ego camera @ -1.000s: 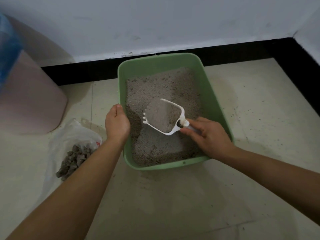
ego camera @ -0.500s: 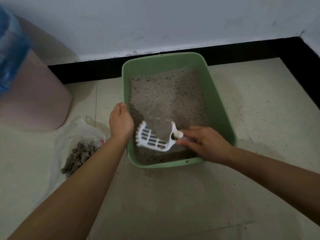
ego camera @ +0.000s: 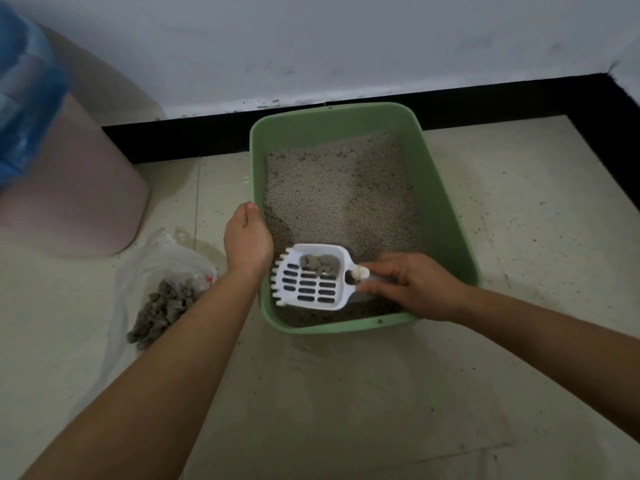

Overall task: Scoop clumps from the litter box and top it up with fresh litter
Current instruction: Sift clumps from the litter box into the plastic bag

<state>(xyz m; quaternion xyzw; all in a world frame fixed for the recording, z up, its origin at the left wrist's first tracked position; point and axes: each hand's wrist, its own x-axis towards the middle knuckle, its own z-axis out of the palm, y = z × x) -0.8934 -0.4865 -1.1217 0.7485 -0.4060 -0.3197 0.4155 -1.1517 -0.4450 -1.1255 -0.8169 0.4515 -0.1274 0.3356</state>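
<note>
forearms (ego camera: 156, 393) reached in from the near edge, the left from seven o'clock and the right from four o'clock, over pale floor tiles (ego camera: 346, 403) flecked with stray grains. the right hand (ego camera: 419, 289) pinched the grey handle of a white slotted scoop (ego camera: 308, 285), thumb and fingers curled round it, at the five o'clock corner of the green litter box (ego camera: 446, 216). the scoop was held roughly level just over the near end of the box, its teeth pointing to nine o'clock, and a few grey clumps (ego camera: 320, 265) lay on its far part, close to the handle. the left hand (ego camera: 247, 237) sat at the box's nine o'clock side, its fingers curled over the rim and the thumb lying along the top. grey litter (ego camera: 339, 195) covered the bottom of the box, uneven, higher towards twelve o'clock and lower and darker near the scoop. at eight o'clock from the box, just beside the left wrist, a clear plastic bag (ego camera: 162, 258) lay flat on the tiles with a heap (ego camera: 159, 310) of dark grey lumps on it. farther off at ten o'clock stood a pink bin (ego camera: 69, 188) with a blue liner (ego camera: 24, 98) hanging over its top. behind the box at twelve o'clock ran a black skirting (ego camera: 173, 140), and above it a grey-white wall (ego camera: 311, 46).
</note>
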